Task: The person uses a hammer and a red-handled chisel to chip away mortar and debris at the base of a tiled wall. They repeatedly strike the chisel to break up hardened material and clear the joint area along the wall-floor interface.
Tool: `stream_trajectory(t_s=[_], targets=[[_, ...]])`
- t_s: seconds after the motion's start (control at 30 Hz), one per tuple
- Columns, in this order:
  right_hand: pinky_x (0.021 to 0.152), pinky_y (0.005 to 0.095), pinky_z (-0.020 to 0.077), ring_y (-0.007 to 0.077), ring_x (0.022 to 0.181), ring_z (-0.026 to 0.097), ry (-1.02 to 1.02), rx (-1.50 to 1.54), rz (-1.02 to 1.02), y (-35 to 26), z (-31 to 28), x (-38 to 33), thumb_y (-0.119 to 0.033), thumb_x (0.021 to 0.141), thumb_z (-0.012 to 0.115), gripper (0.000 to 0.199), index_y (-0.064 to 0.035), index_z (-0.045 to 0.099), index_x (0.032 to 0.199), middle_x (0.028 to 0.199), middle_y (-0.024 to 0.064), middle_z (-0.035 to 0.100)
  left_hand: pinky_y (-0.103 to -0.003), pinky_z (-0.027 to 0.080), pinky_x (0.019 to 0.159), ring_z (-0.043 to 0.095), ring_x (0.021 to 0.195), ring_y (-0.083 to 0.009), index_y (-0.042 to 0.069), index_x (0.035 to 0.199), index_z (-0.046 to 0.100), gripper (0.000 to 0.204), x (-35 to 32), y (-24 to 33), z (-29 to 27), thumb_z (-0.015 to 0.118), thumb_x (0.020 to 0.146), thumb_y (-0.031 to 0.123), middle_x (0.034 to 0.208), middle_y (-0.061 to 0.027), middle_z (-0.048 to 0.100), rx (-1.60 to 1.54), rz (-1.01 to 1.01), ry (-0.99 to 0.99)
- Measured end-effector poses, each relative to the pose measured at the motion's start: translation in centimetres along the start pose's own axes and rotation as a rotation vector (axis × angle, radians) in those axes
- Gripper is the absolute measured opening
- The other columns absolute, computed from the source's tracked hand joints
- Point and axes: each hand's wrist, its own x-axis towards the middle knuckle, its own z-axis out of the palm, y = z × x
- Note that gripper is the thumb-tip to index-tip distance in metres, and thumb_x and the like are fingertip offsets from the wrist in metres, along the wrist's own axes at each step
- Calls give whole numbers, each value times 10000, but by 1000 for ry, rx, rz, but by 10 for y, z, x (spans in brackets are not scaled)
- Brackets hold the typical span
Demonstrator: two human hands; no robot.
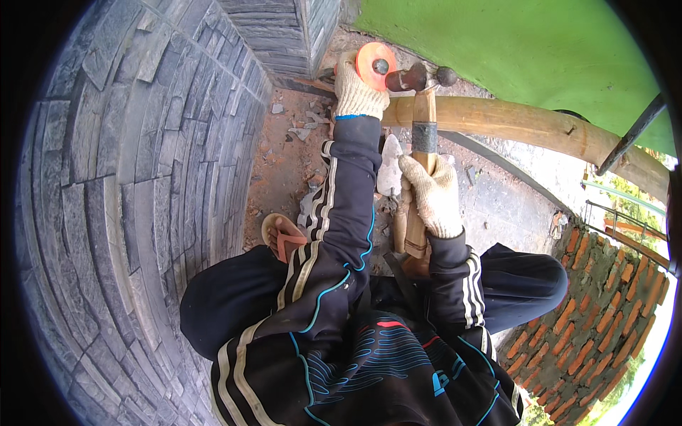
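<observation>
My left hand (pixel 357 92), in a cream knit glove, is closed around a chisel with a round orange hand guard (pixel 367 57). The dark struck end of the chisel points up through the guard's middle; its blade is hidden below my hand. In my right hand (pixel 435 192), also gloved, is a hammer (pixel 424 113) with a wooden handle wrapped in black tape. The hammer's dark head is just right of the orange guard; whether they touch I cannot tell. A pale, pointed trowel-like blade (pixel 389 167) lies on the ground between my forearms.
A grey stone-clad wall (pixel 142 177) rises at left, with a stone-clad corner (pixel 273 35) ahead. A bamboo pole (pixel 497 119) crosses before a green wall (pixel 511 42). Rubble (pixel 305 131) litters the floor near my sandalled foot (pixel 285 238). A brick wall (pixel 590 319) stands at right.
</observation>
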Motion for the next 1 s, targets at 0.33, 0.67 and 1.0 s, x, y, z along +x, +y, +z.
stream_trajectory(t_s=[0.33,0.67,1.0], targets=[[389,245,400,101,420,507,44,123,-60,13,-2,-11,-147,897,671,166,-17,576,860,607,29,562,-310,522,731,626,850,-191,66,925,569,137,-17,-7,-1,666,856,133,928,-48,592,-235,-157,-142],[576,369,454,269,626,572,49,-239,-367,11,-24,-32,-181,804,666,236,12,583,911,703,122,564,-346,504,890,604,985,-203,34,1112,517,235,6,4,-46,599,897,83,1059,-92,592,-502,-362,-378],[573,446,469,367,629,612,-178,-807,-361,-36,-88,-96,-230,830,638,183,-69,577,892,645,156,577,-490,473,979,572,992,-270,94,1023,524,298,-3,45,-27,665,863,302,1060,-105,526,-1308,-611,-789]])
